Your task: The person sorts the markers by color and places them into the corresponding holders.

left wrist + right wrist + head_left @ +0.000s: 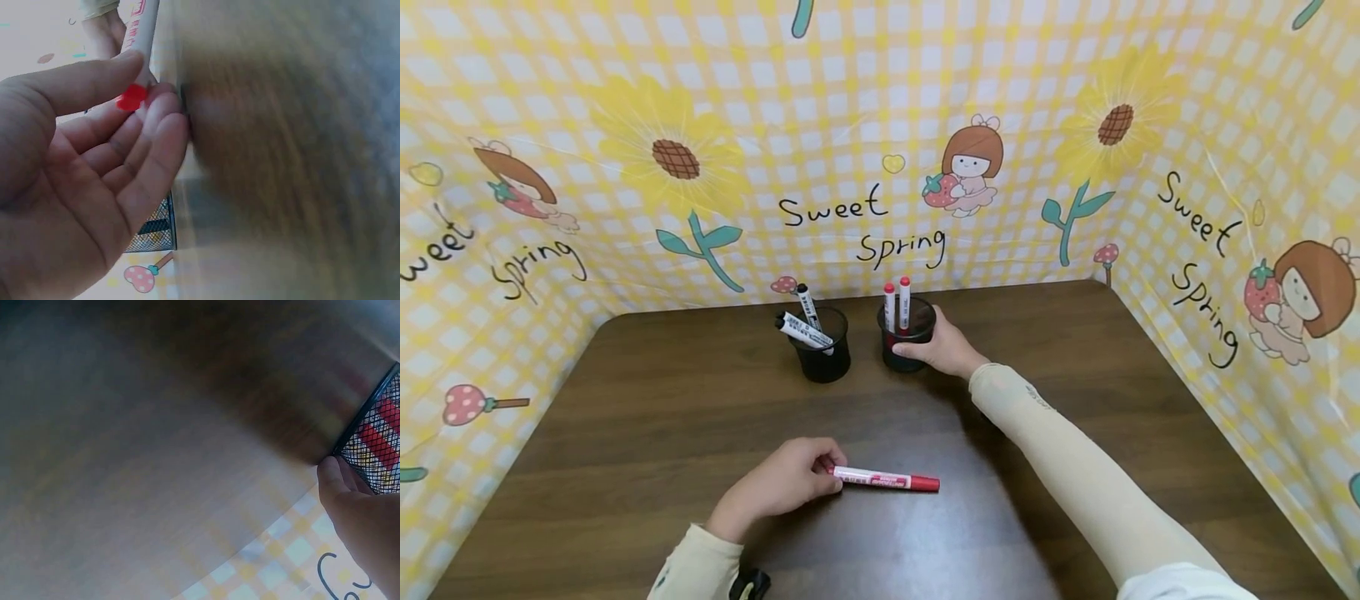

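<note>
My left hand [786,479] pinches the end of a white whiteboard marker [883,478] with a red cap, low over the table; its cap points right. In the left wrist view, thumb and fingers hold the marker [142,37] by its red tail end. Farther back, my right hand [953,348] grips a black mesh pen cup [895,357] from its right side, thumb across the front. Two red-ended white markers [905,302] stand upright in that cup. Through the mesh in the right wrist view, their red caps [378,447] show at the cup's bottom.
A second black mesh pen cup [823,365] stands left of the first, with black-ended white markers [805,330] leaning in it. Both cups are near the back of the brown wooden table [662,417]. A yellow checked cloth [820,108] walls the back and sides.
</note>
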`<state>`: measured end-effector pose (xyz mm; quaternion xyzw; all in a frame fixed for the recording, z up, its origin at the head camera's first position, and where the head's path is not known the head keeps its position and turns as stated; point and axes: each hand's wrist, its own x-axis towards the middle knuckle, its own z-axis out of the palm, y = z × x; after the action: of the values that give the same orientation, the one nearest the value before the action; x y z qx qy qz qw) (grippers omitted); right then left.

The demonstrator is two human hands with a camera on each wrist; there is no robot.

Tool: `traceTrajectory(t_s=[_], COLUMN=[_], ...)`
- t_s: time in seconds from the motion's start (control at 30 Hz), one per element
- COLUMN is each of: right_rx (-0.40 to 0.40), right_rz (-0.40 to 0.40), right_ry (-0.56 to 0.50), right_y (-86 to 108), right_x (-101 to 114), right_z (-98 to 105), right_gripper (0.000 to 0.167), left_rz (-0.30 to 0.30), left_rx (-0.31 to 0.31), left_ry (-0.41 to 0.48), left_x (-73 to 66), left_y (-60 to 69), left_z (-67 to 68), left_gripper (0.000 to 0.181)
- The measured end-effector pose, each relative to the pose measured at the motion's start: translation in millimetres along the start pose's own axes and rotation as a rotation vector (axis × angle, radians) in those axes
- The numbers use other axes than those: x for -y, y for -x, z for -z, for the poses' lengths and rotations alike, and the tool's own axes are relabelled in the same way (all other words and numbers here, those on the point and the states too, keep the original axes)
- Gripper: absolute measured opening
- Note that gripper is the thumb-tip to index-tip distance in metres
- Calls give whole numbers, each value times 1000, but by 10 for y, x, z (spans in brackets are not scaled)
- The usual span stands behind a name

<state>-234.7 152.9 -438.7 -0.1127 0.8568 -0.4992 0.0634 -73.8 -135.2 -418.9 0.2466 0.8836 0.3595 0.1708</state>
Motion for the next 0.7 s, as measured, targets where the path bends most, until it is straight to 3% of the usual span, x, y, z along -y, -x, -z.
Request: traceTrajectory(t_s=[0.3, 0.5, 0.6, 0.7], right_rx=[-7, 2, 4, 6], right_rz=[10, 4, 1, -6], right_ry=[26, 14, 8, 5], right_y=[16, 27, 30, 30], right_x=[-5, 19, 30, 31], right_z=[-9, 2, 8, 12], right_gripper=[91, 90, 91, 91], left_rz=[79, 60, 56, 54], left_rx=[-55, -119, -172, -270], left_ry=[277, 387, 421, 462], left_x=[8, 28, 25, 0], left_y=[-74, -122, -152, -198], left_z=[53, 101, 115, 123], left_gripper=[13, 19, 19, 19])
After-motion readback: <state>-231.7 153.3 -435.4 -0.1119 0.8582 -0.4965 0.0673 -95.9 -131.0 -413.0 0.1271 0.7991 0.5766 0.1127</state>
